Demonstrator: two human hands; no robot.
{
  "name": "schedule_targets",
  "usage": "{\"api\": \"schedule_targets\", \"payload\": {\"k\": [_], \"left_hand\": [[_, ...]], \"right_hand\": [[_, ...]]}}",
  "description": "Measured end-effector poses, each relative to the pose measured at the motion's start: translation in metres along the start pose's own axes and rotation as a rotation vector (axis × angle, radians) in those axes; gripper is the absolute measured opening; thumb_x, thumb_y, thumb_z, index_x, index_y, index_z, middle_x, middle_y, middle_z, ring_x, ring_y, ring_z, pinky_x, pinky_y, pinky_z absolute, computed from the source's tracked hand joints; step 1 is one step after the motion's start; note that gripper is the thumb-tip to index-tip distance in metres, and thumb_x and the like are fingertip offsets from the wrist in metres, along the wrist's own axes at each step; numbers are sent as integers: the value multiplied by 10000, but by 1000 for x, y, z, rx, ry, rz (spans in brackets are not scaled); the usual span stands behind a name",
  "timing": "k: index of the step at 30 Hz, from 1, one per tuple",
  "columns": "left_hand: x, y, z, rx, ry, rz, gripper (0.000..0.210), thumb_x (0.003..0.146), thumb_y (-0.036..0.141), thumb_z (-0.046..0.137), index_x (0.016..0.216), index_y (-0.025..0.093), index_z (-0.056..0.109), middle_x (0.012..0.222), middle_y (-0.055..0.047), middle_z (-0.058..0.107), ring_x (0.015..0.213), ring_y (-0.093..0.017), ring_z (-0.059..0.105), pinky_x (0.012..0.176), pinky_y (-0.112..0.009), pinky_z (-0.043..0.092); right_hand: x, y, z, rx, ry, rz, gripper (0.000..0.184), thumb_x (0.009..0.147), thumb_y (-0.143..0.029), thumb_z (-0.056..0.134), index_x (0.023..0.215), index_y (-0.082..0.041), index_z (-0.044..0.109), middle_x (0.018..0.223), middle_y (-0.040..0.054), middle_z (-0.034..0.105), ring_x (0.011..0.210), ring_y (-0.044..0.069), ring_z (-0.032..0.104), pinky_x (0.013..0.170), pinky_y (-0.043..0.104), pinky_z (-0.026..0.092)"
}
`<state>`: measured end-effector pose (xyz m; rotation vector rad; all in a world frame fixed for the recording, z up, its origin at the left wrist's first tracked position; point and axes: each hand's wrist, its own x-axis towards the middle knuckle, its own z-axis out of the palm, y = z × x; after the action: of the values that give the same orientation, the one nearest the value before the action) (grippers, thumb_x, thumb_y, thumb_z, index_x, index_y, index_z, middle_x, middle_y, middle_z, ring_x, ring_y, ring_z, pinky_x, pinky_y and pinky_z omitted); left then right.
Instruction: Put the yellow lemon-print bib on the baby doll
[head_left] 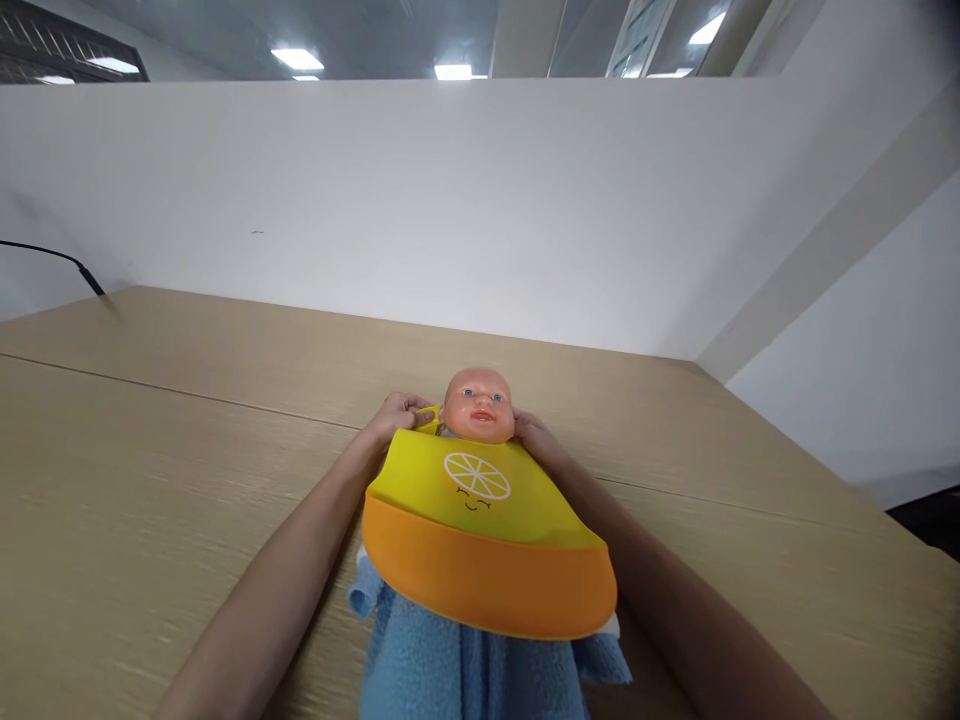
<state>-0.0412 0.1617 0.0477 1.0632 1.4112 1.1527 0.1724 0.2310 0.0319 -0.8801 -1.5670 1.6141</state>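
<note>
"On the surface (187,480)?"
"Doll (480,400) with yellow-and-orange bib (487,580) over front."
"Left hand (396,412)?"
"Grip clamped on bib strap (430,427), beside doll."
"Right hand (532,435)?"
"Opposite side, partly hidden; cannot tell grip's state."

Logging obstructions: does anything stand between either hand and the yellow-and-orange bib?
Nothing visible blocks the left hand, pinching the yellow strap; the bald plastic doll's head partly hides the right hand, so its contact is unclear.

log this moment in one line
left hand: pinching bib strap | right hand: beside doll's head, grip hidden | bib: over blue outfit
</note>
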Motion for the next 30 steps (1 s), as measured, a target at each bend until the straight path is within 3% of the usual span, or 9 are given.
{"api": "schedule_targets", "payload": {"k": [7, 16, 20, 24, 30], "left_hand": [[0, 1, -3, 32, -96, 37, 307, 621, 353, 716, 537, 166, 488, 474, 36, 440, 407, -72, 379, 412, -218, 211], [2, -2, -6, 151, -104, 53, 304, 689, 390, 663, 598, 172, 471, 508, 37, 445, 446, -82, 378, 436, -224, 230], [4, -5, -5, 90, -81, 29, 291, 715, 421, 645, 668, 167, 509, 547, 28, 489, 454, -87, 407, 442, -222, 264], [0, -3, -3, -15, -133, 30, 289, 713, 393, 657, 637, 166, 495, 535, 36, 472, 440, -74, 397, 447, -216, 286], [2, -4, -2, -78, -110, 8, 253, 711, 358, 664, 657, 164, 509, 563, 37, 495, 451, -74, 426, 455, -212, 315]], "right_hand": [[1, -1, -1, -7, 6, 20, 287, 631, -256, 598, 880, -136, 675, 962, 109, 706, 925, 318, 625, 818, 426, 488], [1, 0, -1, -7, -4, 23, 301, 670, -261, 601, 925, -123, 684, 972, 107, 704, 929, 282, 637, 820, 382, 498], [2, 2, -3, 3, -24, 13, 331, 675, -256, 598, 975, -144, 685, 1000, 92, 699, 949, 278, 633, 830, 388, 495], [2, 3, -4, 2, -23, -6, 316, 667, -274, 602, 942, -144, 690, 982, 96, 701, 938, 280, 636, 817, 392, 498], [-6, -7, 1, -35, 1, -12, 285, 659, -297, 601, 895, -155, 677, 957, 80, 703, 940, 278, 627, 804, 376, 499]]}}
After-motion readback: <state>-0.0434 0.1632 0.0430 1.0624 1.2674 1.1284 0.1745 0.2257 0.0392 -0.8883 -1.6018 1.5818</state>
